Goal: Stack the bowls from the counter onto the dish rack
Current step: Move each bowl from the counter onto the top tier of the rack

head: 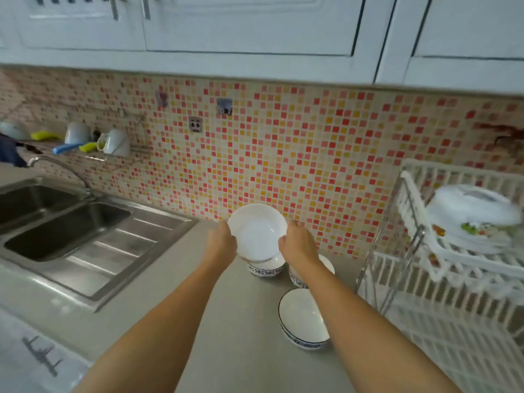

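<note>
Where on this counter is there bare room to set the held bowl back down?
Bare counter lies between the sink's drainboard and the blue-rimmed bowls, under the forearms. It is crowded by the dish rack, where three bowls cluster.

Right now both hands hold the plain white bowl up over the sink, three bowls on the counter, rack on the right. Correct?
Not over the sink. The head view shows both hands holding the white bowl above the counter, over the patterned bowls. The sink is off to the left. Rest holds; rack on the right.
</note>
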The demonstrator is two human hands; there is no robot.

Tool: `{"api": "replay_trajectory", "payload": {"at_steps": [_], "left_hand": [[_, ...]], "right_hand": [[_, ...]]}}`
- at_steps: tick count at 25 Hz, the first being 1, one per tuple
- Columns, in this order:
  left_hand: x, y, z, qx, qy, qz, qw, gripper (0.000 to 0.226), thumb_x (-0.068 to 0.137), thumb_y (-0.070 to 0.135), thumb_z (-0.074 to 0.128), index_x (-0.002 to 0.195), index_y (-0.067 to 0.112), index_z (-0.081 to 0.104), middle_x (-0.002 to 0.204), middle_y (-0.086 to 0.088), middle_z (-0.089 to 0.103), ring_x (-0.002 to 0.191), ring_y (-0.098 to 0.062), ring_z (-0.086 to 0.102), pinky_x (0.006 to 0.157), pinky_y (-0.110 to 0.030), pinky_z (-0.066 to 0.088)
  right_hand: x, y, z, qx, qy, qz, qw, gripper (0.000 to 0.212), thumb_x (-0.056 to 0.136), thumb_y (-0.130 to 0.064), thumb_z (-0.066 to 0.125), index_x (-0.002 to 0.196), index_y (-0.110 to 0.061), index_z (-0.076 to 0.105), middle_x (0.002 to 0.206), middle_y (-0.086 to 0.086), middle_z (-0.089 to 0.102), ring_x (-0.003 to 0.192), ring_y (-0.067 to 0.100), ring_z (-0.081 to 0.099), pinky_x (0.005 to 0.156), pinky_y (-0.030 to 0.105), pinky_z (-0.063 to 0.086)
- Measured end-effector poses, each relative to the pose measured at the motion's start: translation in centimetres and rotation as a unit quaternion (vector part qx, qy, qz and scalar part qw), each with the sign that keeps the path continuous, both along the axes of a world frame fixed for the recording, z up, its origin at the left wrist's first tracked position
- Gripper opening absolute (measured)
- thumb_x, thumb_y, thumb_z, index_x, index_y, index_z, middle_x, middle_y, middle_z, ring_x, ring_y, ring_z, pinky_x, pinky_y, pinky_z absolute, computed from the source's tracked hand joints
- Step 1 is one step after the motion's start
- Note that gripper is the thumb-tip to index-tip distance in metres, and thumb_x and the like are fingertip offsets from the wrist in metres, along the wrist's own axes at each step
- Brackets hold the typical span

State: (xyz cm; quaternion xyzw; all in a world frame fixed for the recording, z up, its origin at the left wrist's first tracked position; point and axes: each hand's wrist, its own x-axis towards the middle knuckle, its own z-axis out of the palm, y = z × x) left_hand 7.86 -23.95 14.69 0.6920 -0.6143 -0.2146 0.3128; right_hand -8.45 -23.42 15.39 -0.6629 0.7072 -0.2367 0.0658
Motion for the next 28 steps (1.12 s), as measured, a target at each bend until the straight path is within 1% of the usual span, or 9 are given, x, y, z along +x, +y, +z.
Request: {"api": "replay_trajectory", "payload": {"at_steps": [5, 10, 13, 16, 19, 21, 24, 26, 28], "left_hand": [[-3.8, 4.5, 10.3, -0.161, 0.031, -0.071, 0.984, 0.032, 0.097, 0.008, 0.036, 0.127, 0.003, 0.047, 0.108, -0.017, 0.064, 0.08, -0.023, 0.056, 0.062, -0.03, 0.046], [-7.2, 6.1, 15.0, -0.228, 0.077, -0.127, 0.962, 0.035, 0.097, 0.014, 0.042, 0.132, 0.011, 0.044, 0.114, -0.01, 0.063, 0.081, -0.021, 0.061, 0.061, -0.027, 0.053], [-11.2, 7.6, 18.3, -0.254, 0.111, -0.188, 0.942, 0.035, 0.098, 0.023, 0.041, 0.13, 0.011, 0.046, 0.114, -0.01, 0.064, 0.077, -0.024, 0.067, 0.057, -0.032, 0.058], [-16.8, 9.2, 20.7, -0.242, 0.182, -0.253, 0.919, 0.047, 0.098, 0.043, 0.032, 0.127, 0.011, 0.051, 0.103, -0.012, 0.067, 0.075, -0.022, 0.069, 0.06, -0.031, 0.059], [-21.6, 9.8, 21.6, -0.171, 0.234, -0.321, 0.902, 0.065, 0.091, 0.063, 0.022, 0.129, 0.018, 0.051, 0.107, -0.016, 0.067, 0.091, -0.03, 0.07, 0.079, -0.045, 0.06], [-24.3, 9.8, 21.5, -0.124, 0.215, -0.37, 0.895, 0.069, 0.087, 0.07, 0.02, 0.129, 0.025, 0.052, 0.107, -0.016, 0.067, 0.093, -0.03, 0.069, 0.083, -0.047, 0.058], [-27.7, 10.0, 20.7, -0.071, 0.193, -0.445, 0.872, 0.065, 0.088, 0.068, 0.026, 0.136, 0.028, 0.045, 0.115, -0.015, 0.063, 0.097, -0.028, 0.068, 0.082, -0.044, 0.059], [-28.8, 10.0, 20.3, -0.059, 0.21, -0.479, 0.85, 0.057, 0.092, 0.059, 0.035, 0.136, 0.025, 0.043, 0.124, -0.011, 0.059, 0.106, -0.026, 0.064, 0.09, -0.045, 0.056], [-29.2, 9.6, 20.0, -0.032, 0.237, -0.512, 0.825, 0.057, 0.089, 0.052, 0.049, 0.136, 0.022, 0.039, 0.13, -0.007, 0.055, 0.11, -0.023, 0.061, 0.096, -0.043, 0.053]], "right_hand": [[-4.6, 4.6, 10.6, -0.093, -0.097, -0.05, 0.99, 0.038, 0.094, -0.017, 0.045, 0.129, -0.003, 0.049, 0.123, 0.015, 0.059, 0.103, 0.03, 0.06, 0.071, 0.029, 0.045], [-8.6, 7.0, 14.9, -0.107, -0.081, -0.062, 0.989, 0.034, 0.098, -0.014, 0.034, 0.121, 0.001, 0.054, 0.096, 0.018, 0.064, 0.057, 0.013, 0.048, 0.045, 0.022, 0.035], [-13.4, 10.0, 17.0, -0.182, -0.083, -0.081, 0.976, 0.031, 0.098, -0.015, 0.034, 0.108, 0.003, 0.058, 0.08, 0.015, 0.059, 0.064, 0.022, 0.052, 0.056, 0.028, 0.042], [-19.4, 13.3, 18.1, -0.251, -0.066, -0.112, 0.959, 0.03, 0.099, -0.017, 0.033, 0.094, 0.0, 0.057, 0.069, 0.007, 0.053, 0.057, 0.016, 0.047, 0.049, 0.023, 0.035], [-24.6, 15.9, 18.3, -0.296, -0.061, -0.063, 0.951, 0.034, 0.101, -0.024, 0.034, 0.123, -0.005, 0.051, 0.084, -0.001, 0.057, 0.072, 0.011, 0.053, 0.061, 0.023, 0.043], [-27.5, 17.6, 18.0, -0.265, -0.131, 0.018, 0.955, 0.055, 0.094, -0.051, 0.037, 0.137, -0.016, 0.041, 0.106, -0.002, 0.058, 0.093, 0.011, 0.056, 0.072, 0.022, 0.051], [-30.3, 19.7, 17.8, -0.173, -0.293, 0.063, 0.938, 0.101, 0.054, -0.093, 0.033, 0.137, -0.035, 0.033, 0.127, -0.004, 0.051, 0.115, 0.014, 0.053, 0.087, 0.021, 0.052], [-31.4, 20.4, 18.3, -0.145, -0.353, 0.071, 0.922, 0.106, 0.044, -0.092, 0.05, 0.132, -0.036, 0.032, 0.121, -0.007, 0.051, 0.118, 0.021, 0.052, 0.095, 0.03, 0.049], [-33.1, 20.9, 18.7, -0.118, -0.39, 0.097, 0.908, 0.112, 0.043, -0.073, 0.075, 0.137, -0.034, 0.029, 0.122, -0.008, 0.051, 0.115, 0.02, 0.054, 0.093, 0.032, 0.05]]}}
